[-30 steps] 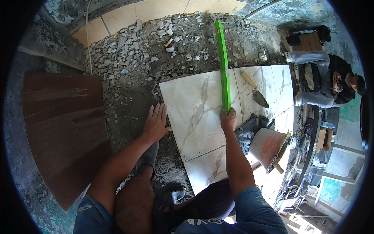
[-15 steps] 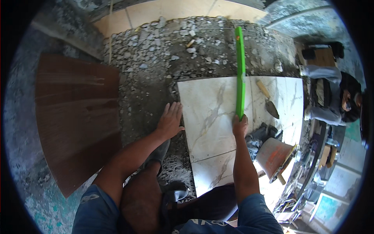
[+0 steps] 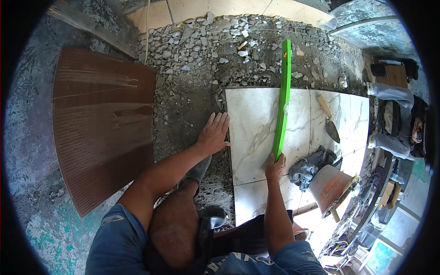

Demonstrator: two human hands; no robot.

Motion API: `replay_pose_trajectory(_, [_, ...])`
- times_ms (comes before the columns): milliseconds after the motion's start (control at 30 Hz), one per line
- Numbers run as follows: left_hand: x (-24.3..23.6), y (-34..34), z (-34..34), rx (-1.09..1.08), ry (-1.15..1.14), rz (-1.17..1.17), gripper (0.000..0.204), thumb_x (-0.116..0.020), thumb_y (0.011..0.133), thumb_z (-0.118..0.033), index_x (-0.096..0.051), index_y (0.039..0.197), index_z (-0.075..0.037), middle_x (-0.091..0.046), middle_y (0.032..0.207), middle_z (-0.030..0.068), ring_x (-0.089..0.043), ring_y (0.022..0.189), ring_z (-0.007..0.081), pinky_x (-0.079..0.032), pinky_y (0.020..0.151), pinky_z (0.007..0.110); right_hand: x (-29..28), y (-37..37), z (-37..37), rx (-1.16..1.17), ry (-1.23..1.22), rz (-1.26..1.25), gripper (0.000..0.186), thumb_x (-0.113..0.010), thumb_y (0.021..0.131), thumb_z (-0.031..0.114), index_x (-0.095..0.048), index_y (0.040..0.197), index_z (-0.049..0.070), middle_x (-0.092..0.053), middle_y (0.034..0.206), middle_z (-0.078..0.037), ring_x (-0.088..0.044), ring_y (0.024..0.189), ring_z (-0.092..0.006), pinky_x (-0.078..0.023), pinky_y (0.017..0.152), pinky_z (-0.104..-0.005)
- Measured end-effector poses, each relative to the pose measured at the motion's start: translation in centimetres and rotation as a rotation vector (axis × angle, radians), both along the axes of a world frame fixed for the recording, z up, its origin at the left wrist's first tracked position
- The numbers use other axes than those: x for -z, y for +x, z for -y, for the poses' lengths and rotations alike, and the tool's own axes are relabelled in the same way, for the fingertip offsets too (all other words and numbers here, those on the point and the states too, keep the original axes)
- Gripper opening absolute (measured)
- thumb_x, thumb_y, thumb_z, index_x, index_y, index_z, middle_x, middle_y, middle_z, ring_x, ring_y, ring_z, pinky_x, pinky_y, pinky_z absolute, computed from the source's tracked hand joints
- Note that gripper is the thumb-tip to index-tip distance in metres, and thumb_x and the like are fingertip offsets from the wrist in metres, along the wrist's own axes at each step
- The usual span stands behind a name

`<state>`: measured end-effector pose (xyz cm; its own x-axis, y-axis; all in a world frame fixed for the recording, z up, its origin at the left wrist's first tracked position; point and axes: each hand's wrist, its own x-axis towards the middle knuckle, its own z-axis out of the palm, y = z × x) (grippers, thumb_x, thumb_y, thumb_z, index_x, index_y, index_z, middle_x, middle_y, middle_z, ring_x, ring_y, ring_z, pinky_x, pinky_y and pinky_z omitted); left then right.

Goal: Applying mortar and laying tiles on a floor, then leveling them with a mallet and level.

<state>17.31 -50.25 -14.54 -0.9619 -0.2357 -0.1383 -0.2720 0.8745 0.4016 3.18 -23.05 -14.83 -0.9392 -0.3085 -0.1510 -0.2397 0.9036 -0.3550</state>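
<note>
My right hand (image 3: 275, 167) is closed round the near end of a long green spirit level (image 3: 283, 103). The level lies over a white marble-veined floor tile (image 3: 254, 123), leaning slightly, and its far end reaches past the tile above the rubble. Stretched out with its fingers together, my left hand (image 3: 214, 134) rests at the tile's left edge and holds nothing. A pointing trowel (image 3: 332, 131) with a wooden handle lies on the tiles to the right of the level. Nearer me are a crumpled dark cloth (image 3: 302, 173) and a worn bucket (image 3: 327, 185) tipped toward the right.
Loose stones (image 3: 188, 46) and dirt border the tiles at the far side, with a thin string across them. A large brown corrugated-looking panel (image 3: 105, 123) leans at left. Beige tiles (image 3: 220, 10) line the far edge. Another person (image 3: 398, 112) sits at right.
My right hand has drawn the level nearer and to the left, so it now slants a little. My left hand stays beside the tile edge. The whole view has shifted slightly.
</note>
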Motion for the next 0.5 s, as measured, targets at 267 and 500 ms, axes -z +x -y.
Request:
replay_pose_trajectory(267, [0.4, 0.0, 0.0, 0.020, 0.030, -0.040, 0.096, -0.070, 0.078, -0.050, -0.030, 0.143, 0.008, -0.034, 0.147, 0.0256, -0.030, 0.138, 0.0384, -0.019, 0.116, 0.050, -0.5, -0.2, 0.4, 0.040, 0.068, 0.033, 0.040, -0.060, 0.090, 0.030, -0.056, 0.115, -0.001, -0.058, 0.107, -0.021, -0.055, 0.102, -0.0413, -0.044, 0.086, -0.0495])
replay_pose_trajectory(500, [0.6, -0.2, -0.3, 0.047, -0.018, 0.000, 0.098, -0.072, 0.077, -0.051, -0.030, 0.144, 0.007, -0.031, 0.148, 0.0224, -0.028, 0.139, 0.0367, -0.021, 0.116, 0.051, -0.3, -1.0, -1.5, 0.155, 0.053, -0.098, 0.038, -0.060, 0.089, 0.034, -0.058, 0.112, 0.004, -0.058, 0.103, -0.020, -0.056, 0.096, -0.0418, -0.044, 0.081, -0.0500])
